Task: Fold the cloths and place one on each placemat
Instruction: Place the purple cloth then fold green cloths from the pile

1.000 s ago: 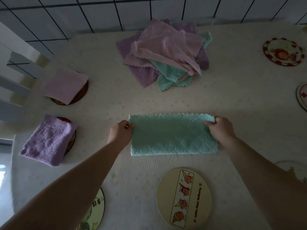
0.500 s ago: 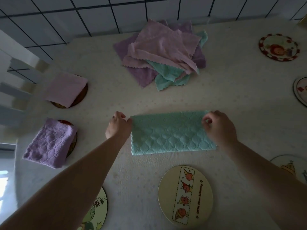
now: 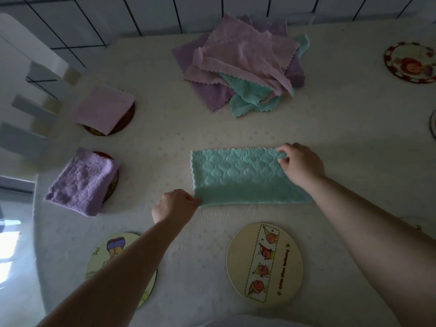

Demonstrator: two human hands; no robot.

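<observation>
Teal cloth (image 3: 238,178) lies flat, pinched between left hand (image 3: 173,205) and right hand (image 3: 300,165).

Right-edge placemat (image 3: 433,125) mostly cropped

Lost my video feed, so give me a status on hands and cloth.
Left hand pinches teal cloth near-left corner; right hand grips far-right corner. Cloth flat, folded once. Nearest placemat bare, nothing blocking.

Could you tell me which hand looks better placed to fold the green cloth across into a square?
Probably the right hand: its fingers already pinch the green cloth at its far right corner, ready to carry it leftward. The left hand sits at the near left corner, suited to anchoring.
</observation>
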